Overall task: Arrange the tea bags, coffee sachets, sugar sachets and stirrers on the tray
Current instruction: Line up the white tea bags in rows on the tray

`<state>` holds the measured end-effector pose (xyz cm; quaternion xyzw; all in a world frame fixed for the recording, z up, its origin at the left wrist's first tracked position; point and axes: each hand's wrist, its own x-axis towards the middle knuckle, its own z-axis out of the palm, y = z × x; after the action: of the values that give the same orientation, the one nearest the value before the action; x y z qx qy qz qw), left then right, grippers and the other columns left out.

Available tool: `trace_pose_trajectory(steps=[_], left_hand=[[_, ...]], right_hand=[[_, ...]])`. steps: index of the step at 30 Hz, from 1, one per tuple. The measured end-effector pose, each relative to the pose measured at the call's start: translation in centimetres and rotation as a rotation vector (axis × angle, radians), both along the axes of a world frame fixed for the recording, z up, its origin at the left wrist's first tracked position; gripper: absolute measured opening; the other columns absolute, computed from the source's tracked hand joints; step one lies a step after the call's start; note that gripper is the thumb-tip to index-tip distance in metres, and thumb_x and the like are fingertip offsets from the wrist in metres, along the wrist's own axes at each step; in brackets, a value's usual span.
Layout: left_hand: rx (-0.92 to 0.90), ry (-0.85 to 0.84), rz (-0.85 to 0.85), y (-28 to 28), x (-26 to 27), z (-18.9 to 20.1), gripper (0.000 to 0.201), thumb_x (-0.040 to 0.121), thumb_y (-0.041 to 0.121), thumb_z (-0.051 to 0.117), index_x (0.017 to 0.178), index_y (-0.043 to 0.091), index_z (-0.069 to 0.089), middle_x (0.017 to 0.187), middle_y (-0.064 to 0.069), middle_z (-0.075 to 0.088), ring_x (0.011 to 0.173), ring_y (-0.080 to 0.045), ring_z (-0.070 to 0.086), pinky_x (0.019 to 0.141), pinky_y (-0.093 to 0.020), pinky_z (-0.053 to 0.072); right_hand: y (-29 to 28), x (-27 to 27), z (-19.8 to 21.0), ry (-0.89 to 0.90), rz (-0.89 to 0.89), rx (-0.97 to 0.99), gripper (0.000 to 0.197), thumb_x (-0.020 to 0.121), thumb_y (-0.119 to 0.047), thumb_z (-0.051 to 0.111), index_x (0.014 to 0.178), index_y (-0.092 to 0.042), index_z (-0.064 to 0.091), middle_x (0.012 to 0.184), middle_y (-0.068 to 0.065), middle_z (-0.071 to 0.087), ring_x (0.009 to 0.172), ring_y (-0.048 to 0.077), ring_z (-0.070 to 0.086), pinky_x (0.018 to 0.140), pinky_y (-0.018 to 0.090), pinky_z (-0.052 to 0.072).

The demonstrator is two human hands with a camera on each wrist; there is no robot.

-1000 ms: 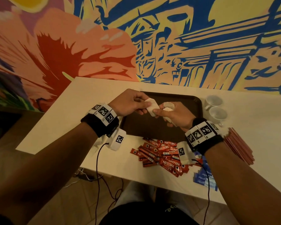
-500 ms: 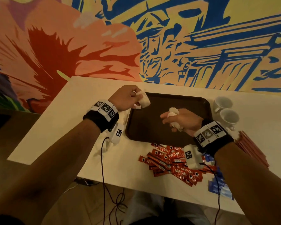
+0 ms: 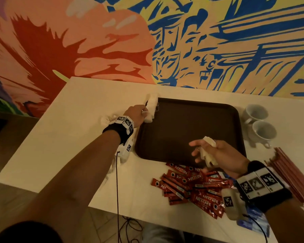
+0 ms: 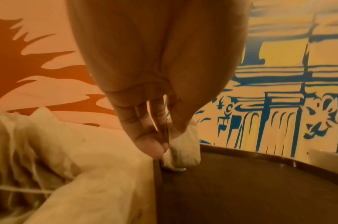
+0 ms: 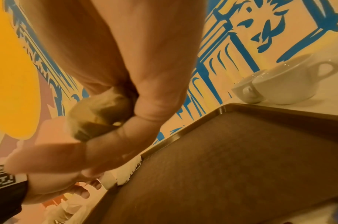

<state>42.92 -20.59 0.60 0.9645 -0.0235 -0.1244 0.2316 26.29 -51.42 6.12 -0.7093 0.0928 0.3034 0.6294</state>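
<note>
A pale table (image 3: 81, 123) is being pushed up against a wall painted with an orange and blue mural (image 3: 200, 41). A dark brown tray (image 3: 182, 130) is being kept flat on the table, its floor bare across the middle and toward the far right corner.

A row of white tea bags (image 3: 152, 109) is being laid along the tray's left rim, and the nearest one is being pinched between thumb and fingers by the left hand (image 3: 136, 114), just at the rim. More tea bags (image 3: 106, 120) are being left in a heap on the table beside the left wrist.

Several tea bags (image 3: 208, 151) are being gripped in the curled right hand (image 3: 216, 155), which is being held above the tray's near right part with two fingers stretched out.

Red coffee sachets (image 3: 191, 186) are being kept in a loose pile against the tray's near edge. Pink stirrers (image 3: 291, 176) are being stacked at the right, and two white cups (image 3: 260, 123) are being kept just off the tray's right rim. Blue sachets (image 3: 253, 218) are being partly hidden under the right wrist.
</note>
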Motion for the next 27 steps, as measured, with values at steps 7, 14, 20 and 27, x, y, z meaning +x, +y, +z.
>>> trace_pose_trajectory(steps=[7,14,20,27], left_hand=[[0.053,0.024,-0.047,-0.6,2.0,-2.3,0.023,0.104,0.027,0.045,0.115,0.018,0.064,0.118,-0.009,0.065,0.106,-0.03,0.059,0.079,-0.029,0.036],[0.069,-0.028,-0.033,-1.0,3.1,-2.8,0.022,0.103,0.027,0.046,0.115,0.019,0.063,0.117,-0.009,0.065,0.107,-0.031,0.059,0.085,-0.035,0.041],[0.086,-0.048,-0.022,-1.1,3.2,-3.0,0.019,0.102,0.025,0.049,0.12,0.024,0.057,0.117,-0.01,0.064,0.108,-0.032,0.06,0.089,-0.04,0.045],[0.086,-0.07,0.018,-0.2,2.4,-1.6,0.027,0.102,0.031,0.05,0.128,0.026,0.05,0.118,-0.007,0.06,0.11,-0.03,0.058,0.094,-0.043,0.046]], right_hand=[[-1.2,-0.1,-0.1,-0.051,0.038,0.0,0.035,0.1,-0.041,0.046,0.117,-0.026,0.073,0.105,0.009,0.07,0.088,0.023,0.069,0.064,0.037,0.058],[-1.6,-0.2,0.9,-0.099,0.067,-0.008,0.037,0.1,-0.04,0.043,0.12,-0.026,0.071,0.103,0.006,0.071,0.088,0.022,0.07,0.064,0.038,0.06],[-0.1,-0.7,0.7,-0.088,0.054,0.016,0.035,0.1,-0.043,0.045,0.118,-0.031,0.072,0.104,0.007,0.07,0.079,0.022,0.067,0.057,0.038,0.056],[1.2,-0.4,1.0,-0.056,0.02,0.085,0.034,0.098,-0.042,0.049,0.122,-0.03,0.07,0.104,0.009,0.069,0.075,0.022,0.065,0.05,0.035,0.053]])
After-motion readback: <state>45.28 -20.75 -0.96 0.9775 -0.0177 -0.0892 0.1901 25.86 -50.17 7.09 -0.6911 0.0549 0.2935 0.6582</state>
